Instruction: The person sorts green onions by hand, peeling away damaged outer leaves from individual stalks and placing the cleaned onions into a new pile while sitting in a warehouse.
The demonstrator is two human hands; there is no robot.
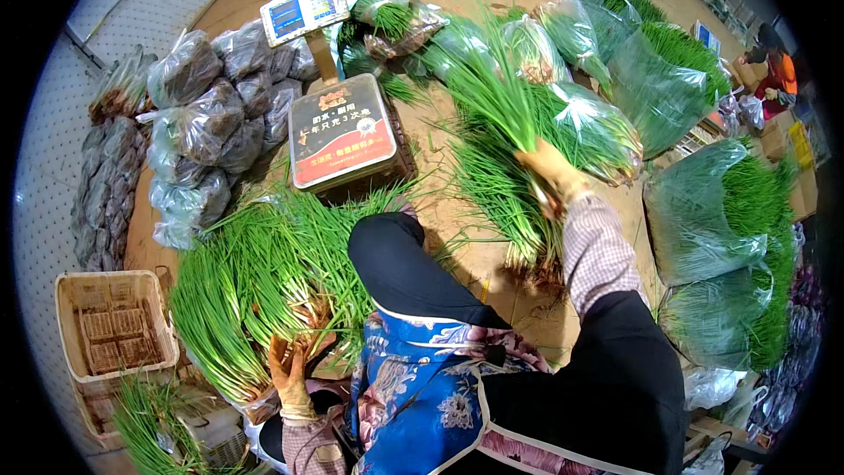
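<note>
My right hand, in a tan glove, grips a bunch of scallions by the white root end, its green leaves pointing up and away. Beneath it more scallions lie on the floor, roots towards me. My left hand, gloved too, has its fingers apart at the root ends of a large scallion pile to my left. I see nothing held in it; whether its fingertips touch the roots I cannot tell. Ahead of my knee stands a platform scale with a raised display.
Filled plastic bags are stacked at the left, near a plastic crate. Bagged scallions line the right side, and more bags stand ahead. Another person is at the far right.
</note>
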